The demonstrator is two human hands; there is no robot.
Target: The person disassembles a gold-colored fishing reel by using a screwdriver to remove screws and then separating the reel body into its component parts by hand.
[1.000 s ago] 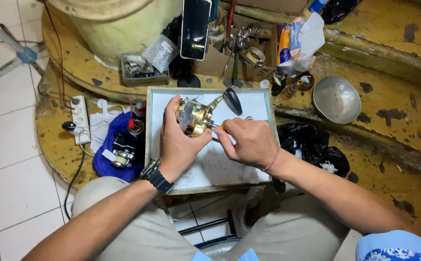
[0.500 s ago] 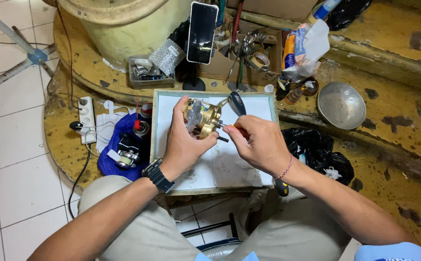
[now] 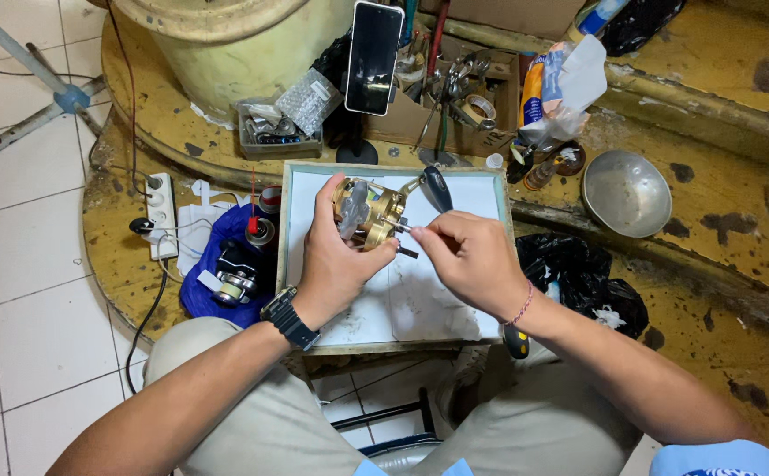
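Above the white tray (image 3: 437, 308) on the lap, the left hand (image 3: 336, 260) grips a gold fishing reel (image 3: 371, 211), fingers wrapped around its body. The right hand (image 3: 468, 256) pinches a thin tool (image 3: 405, 231) against the reel's side. A metal bowl (image 3: 626, 192) sits well apart, right.

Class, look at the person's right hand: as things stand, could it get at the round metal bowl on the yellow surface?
Probably yes. The round metal bowl sits open on that side with nothing between, but the right hand has its grip on a small tool at the gold fishing reel.
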